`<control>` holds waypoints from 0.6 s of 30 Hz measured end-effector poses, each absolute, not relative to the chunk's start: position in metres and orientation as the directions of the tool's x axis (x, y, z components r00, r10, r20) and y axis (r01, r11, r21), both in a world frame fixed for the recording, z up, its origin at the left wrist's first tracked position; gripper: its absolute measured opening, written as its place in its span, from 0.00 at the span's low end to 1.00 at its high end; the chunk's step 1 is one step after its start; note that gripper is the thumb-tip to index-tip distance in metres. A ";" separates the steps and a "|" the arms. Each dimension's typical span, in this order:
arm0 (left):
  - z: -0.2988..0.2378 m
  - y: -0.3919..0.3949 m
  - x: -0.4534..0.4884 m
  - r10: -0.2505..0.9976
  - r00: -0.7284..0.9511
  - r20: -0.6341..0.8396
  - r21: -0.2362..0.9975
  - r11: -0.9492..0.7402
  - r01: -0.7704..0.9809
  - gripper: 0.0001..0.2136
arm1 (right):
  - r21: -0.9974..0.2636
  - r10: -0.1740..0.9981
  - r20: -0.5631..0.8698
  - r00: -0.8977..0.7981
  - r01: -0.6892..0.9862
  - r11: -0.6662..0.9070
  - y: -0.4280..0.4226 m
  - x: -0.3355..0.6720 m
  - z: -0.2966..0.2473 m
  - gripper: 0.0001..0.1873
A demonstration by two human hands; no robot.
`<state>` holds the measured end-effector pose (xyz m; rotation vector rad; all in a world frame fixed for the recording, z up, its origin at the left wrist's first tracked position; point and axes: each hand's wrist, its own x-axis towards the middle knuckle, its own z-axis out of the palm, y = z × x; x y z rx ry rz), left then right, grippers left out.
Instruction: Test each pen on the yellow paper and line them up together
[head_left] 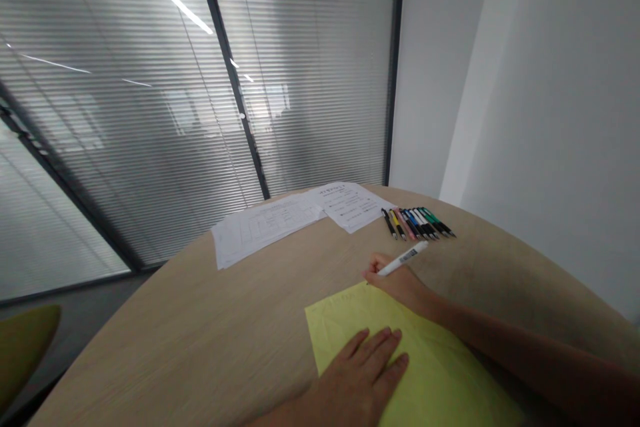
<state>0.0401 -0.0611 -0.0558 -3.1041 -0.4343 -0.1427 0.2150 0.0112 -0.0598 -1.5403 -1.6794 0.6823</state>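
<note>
A yellow sheet of paper (pixel 425 360) lies on the wooden table in front of me, slightly creased, with faint marks along its top edge. My left hand (pixel 357 373) rests flat on its left part, fingers spread. At the sheet's upper edge, my right hand (pixel 393 280) grips a white pen (pixel 404 259) with dark print on its barrel. The pen's tip points down at the paper's top edge; whether it touches is too small to tell.
Beyond my right hand lies a row of several pens (pixel 417 223) in various colours. White printed sheets (pixel 270 227) are spread near the table's far edge (pixel 240 320). A glass partition with blinds (pixel 320 80) stands behind, and a yellow-green chair (pixel 25 347) is at left.
</note>
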 end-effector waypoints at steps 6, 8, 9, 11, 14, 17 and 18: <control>-0.054 -0.063 0.041 0.272 0.957 0.099 0.000 -0.962 0.273 0.22 | -0.729 0.980 0.188 0.068 0.679 0.092 0.015 0.217 -0.067 0.08; -0.055 -0.063 0.041 0.272 0.958 0.095 -0.003 -0.962 0.273 0.22 | -0.732 0.982 0.179 0.062 0.675 0.091 0.015 0.217 -0.067 0.08; -0.055 -0.063 0.041 0.272 0.958 0.092 -0.006 -0.962 0.274 0.22 | -0.735 0.983 0.177 0.054 0.672 0.096 0.015 0.216 -0.067 0.08; -0.056 -0.063 0.041 0.266 0.960 0.087 -0.012 -0.963 0.268 0.21 | -0.737 0.983 0.177 0.042 0.668 0.104 0.013 0.215 -0.064 0.08; -0.056 -0.063 0.041 0.266 0.959 0.094 -0.022 -0.963 0.269 0.20 | -0.735 0.982 0.180 0.056 0.671 0.096 0.012 0.214 -0.061 0.08; -0.057 -0.063 0.041 0.266 0.958 0.108 -0.028 -0.962 0.270 0.21 | -0.742 0.981 0.184 0.066 0.664 0.095 0.012 0.214 -0.061 0.08; -0.057 -0.063 0.041 0.265 0.958 0.110 -0.032 -0.962 0.270 0.21 | -0.745 0.980 0.190 0.063 0.659 0.102 0.013 0.215 -0.062 0.08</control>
